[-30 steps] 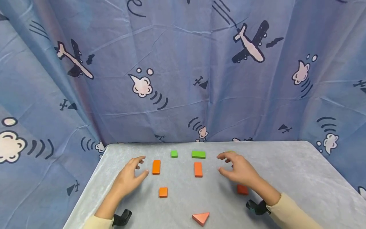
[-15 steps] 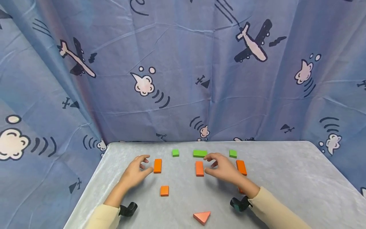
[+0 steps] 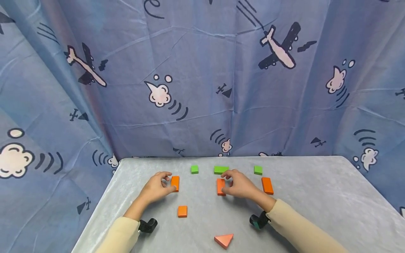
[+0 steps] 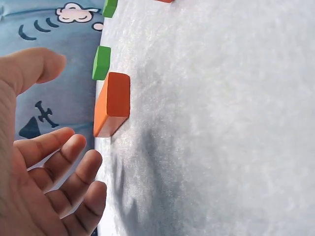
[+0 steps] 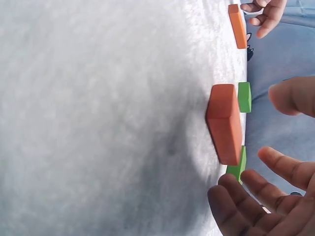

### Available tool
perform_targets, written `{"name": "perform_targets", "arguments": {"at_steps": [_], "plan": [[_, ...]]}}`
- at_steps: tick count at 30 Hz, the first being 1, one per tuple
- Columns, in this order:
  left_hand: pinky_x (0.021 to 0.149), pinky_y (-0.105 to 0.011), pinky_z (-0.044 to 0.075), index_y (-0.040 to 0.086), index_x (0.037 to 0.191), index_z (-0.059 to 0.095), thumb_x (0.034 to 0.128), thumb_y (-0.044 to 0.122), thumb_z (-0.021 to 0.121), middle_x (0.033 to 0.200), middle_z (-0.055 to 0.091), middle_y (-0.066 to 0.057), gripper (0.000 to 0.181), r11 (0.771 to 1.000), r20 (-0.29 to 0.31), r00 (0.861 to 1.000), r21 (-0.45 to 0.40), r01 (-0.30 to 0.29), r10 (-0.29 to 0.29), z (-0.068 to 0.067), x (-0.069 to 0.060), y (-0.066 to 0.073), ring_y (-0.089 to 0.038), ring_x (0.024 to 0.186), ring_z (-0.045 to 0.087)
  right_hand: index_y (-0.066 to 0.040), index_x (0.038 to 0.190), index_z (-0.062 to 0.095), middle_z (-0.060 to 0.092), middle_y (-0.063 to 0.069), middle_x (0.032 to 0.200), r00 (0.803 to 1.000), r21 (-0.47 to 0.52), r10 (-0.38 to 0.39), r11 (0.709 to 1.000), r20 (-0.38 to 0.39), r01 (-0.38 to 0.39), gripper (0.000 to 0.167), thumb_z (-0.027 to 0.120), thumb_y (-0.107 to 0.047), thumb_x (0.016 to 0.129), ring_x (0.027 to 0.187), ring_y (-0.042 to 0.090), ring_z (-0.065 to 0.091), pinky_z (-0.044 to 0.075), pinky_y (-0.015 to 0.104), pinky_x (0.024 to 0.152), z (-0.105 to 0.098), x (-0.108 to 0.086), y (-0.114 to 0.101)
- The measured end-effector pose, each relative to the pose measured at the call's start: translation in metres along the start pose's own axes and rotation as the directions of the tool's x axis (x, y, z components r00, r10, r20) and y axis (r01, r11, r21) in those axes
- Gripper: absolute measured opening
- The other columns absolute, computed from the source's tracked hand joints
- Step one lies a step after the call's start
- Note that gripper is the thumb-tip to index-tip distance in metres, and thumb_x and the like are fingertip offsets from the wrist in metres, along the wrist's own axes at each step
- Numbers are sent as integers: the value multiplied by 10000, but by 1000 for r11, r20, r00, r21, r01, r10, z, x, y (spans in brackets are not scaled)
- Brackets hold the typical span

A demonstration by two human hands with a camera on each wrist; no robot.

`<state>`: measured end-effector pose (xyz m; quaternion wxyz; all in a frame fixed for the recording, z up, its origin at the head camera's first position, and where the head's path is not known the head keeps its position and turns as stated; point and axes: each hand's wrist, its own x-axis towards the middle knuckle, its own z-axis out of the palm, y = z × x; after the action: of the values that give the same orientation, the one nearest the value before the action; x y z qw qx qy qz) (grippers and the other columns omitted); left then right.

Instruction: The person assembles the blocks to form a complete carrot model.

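Observation:
An orange rectangular block (image 3: 175, 180) lies on the table, and my left hand (image 3: 157, 187) hovers at its left side. In the head view the left thumb overlaps this block's near end. The left wrist view has the same orange block (image 4: 112, 104) standing apart from the spread thumb and fingers. My right hand (image 3: 241, 185) is over the right side of a coral-red rectangular block (image 3: 219, 186), thumb and fingers parted. The right wrist view puts the coral-red block (image 5: 224, 123) beyond the fingers, with a gap between. Neither hand holds anything.
Along the back lie a small green block (image 3: 194, 169), a long green block (image 3: 220, 170) and another small green block (image 3: 258, 170). An orange-red block (image 3: 267, 186) is at right. Nearer are a small orange block (image 3: 182, 211) and a coral triangular block (image 3: 224, 241). A patterned curtain (image 3: 196, 137) hangs behind.
My right hand has moved left to the coral-red block, uncovering the orange-red block at right. My left hand has shifted right to the orange block. A red block is now hidden by my right arm.

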<state>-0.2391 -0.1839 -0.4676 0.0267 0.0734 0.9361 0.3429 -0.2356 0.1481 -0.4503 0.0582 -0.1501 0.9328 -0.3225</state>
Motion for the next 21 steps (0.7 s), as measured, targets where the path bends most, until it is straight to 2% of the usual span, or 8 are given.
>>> {"name": "perform_targets", "arguments": {"at_steps": [4, 10, 16, 21], "plan": [[781, -324, 489, 130, 1291, 589, 721, 352, 799, 1074, 600, 15, 647, 998, 4, 1000, 54, -12, 12, 2, 4, 1, -120, 865, 581, -77, 1139, 643, 585, 106, 1063, 1000, -27, -2, 1000, 4, 2, 455, 789, -172, 718, 766, 137, 528, 463, 314, 693, 2, 2, 3], [810, -350, 497, 113, 1278, 597, 686, 341, 832, 1082, 595, -3, 677, 998, 31, 999, 61, -20, 18, 2, 8, 0, -135, 870, 587, -99, 1116, 652, 600, 89, 1063, 1000, -51, 0, 999, 16, 1, 449, 808, -190, 705, 795, 146, 527, 476, 338, 733, 6, 4, 5], [753, -308, 467, 108, 1257, 609, 669, 298, 846, 1072, 598, -4, 662, 997, 44, 999, 67, -24, 21, 3, 12, -2, -115, 819, 542, -104, 1099, 658, 609, 75, 1054, 1000, -70, 5, 998, 12, -4, 452, 825, -198, 690, 890, 185, 551, 491, 400, 809, 8, 5, 5], [720, -284, 433, 114, 1234, 618, 657, 271, 857, 1069, 597, -3, 645, 997, 61, 998, 70, -13, 9, 5, 15, -3, -110, 790, 502, -87, 1088, 656, 611, 76, 1033, 1000, -92, -5, 996, 12, 6, 448, 824, -189, 686, 902, 198, 544, 486, 410, 829, 9, 6, 5]]}}
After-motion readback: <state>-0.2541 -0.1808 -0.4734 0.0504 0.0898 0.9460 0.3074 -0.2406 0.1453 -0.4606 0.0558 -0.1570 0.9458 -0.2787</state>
